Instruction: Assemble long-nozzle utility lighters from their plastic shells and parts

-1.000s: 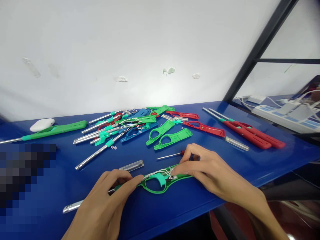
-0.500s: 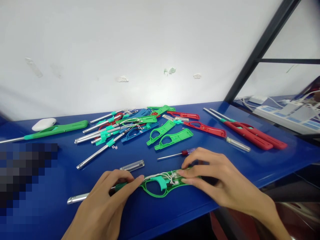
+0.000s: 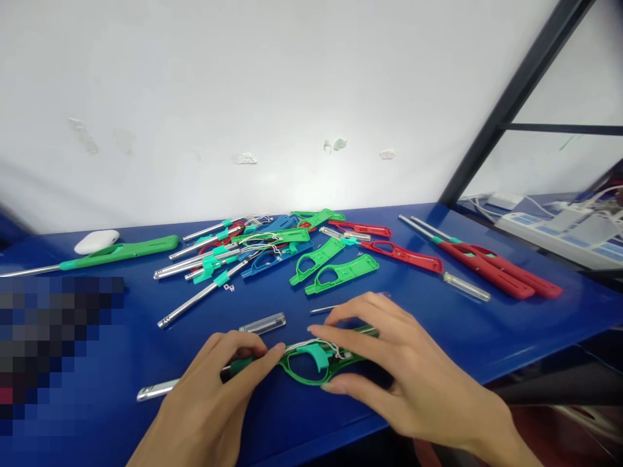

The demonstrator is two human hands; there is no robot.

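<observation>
My left hand [image 3: 214, 383] is closed round the neck of an open green lighter shell [image 3: 296, 376], whose metal tube [image 3: 156, 390] sticks out to the left. White wires [image 3: 304, 344] and a teal trigger [image 3: 316, 356] show in the shell. My right hand [image 3: 389, 363] spans the shell's handle part, fingers apart, with the thumb at the lower edge and the fingertips over the wires. It hides much of the handle. Just behind lies a clear plastic tube [image 3: 263, 323]. A screwdriver shaft [image 3: 324, 309] shows behind my right hand, its handle mostly hidden.
Lighter parts with metal tubes [image 3: 202, 295] lie at centre left, near green half shells [image 3: 343, 273] and a red one [image 3: 409, 257]. Closed red lighters [image 3: 491, 269] lie right; a green lighter [image 3: 131, 251] and white case [image 3: 96, 242] lie left. A power strip [image 3: 569, 237] is far right.
My right hand has moved left along the shell, and its thumb and fingers have spread. It now covers the screwdriver's handle. My left hand keeps its hold. The view has shifted slightly.
</observation>
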